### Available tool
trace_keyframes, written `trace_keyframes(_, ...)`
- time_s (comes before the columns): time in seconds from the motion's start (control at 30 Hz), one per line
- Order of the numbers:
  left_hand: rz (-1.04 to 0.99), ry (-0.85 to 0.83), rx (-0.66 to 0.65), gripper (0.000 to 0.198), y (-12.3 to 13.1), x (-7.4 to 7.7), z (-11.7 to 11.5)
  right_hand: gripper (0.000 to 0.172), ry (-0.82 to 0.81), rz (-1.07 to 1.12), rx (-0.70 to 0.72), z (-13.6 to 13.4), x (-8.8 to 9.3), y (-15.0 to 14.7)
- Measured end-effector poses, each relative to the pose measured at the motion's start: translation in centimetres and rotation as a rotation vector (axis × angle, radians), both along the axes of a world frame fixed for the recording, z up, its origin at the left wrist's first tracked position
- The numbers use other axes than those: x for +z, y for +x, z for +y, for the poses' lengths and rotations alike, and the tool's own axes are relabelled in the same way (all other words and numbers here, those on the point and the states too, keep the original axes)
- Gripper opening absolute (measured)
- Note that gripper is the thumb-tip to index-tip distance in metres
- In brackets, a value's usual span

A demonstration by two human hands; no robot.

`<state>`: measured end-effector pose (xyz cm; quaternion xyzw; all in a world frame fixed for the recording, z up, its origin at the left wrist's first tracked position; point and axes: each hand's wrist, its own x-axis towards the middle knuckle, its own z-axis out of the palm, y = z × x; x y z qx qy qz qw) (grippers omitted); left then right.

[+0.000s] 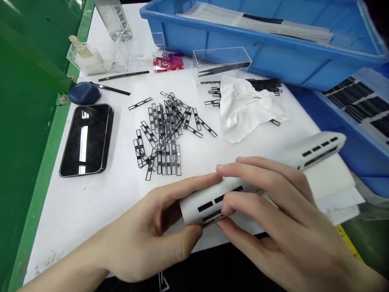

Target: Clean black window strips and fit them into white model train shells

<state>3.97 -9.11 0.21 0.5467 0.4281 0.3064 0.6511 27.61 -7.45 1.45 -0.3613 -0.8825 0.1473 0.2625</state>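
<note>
Both my hands hold a curled white sheet (316, 152) with black rectangular strips on it, just above the table's near edge. My left hand (152, 239) grips the sheet's left end between thumb and fingers. My right hand (273, 211) lies over the sheet, and its thumb and fingers pinch at a black strip (223, 198) on the curved face. Behind the hands lies a heap of several loose black slotted strips (164, 129) on the white table (91, 202).
A black phone (86, 138) lies at the left, with a dark blue case (83, 93) behind it. A crumpled white cloth (243, 107), a clear box with tweezers (221, 65) and blue bins (273, 56) stand at the back right. More sheets (337, 190) lie at the right.
</note>
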Motion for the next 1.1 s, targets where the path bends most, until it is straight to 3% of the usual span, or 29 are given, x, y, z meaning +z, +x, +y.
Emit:
trace_keyframes(0.17, -0.007, -0.021, 0.025, 0.057, -0.1, -0.1, 0.2, 0.013, -0.025, 0.037, 0.006, 0.1, 0.1, 0.0)
trace_keyframes(0.27, -0.040, -0.077, 0.034, 0.052, -0.1, -0.2, 0.2, 0.010, 0.072, 0.062, -0.045, 0.4, 0.1, 0.0)
trace_keyframes(0.5, -0.166, -0.225, 0.047, 0.048, -0.1, -0.5, 0.0, 0.024, 0.184, 0.053, -0.012, 0.0, -0.3, 0.3)
trace_keyframes(0.73, -0.202, -0.226, 0.034, 0.047, -0.1, -0.5, 0.1, 0.012, 0.127, 0.115, -0.088, -0.1, 0.3, -0.8)
trace_keyframes(0.93, -0.108, -0.117, 0.032, 0.050, -0.1, -0.5, 0.0, 0.010, 0.005, 0.041, -0.035, 0.1, 0.7, -0.9)
trace_keyframes(1.1, -0.204, -0.161, 0.027, 0.047, -0.2, -0.7, 0.1, 0.020, -0.048, 0.056, -0.007, -0.2, 0.3, -0.7)
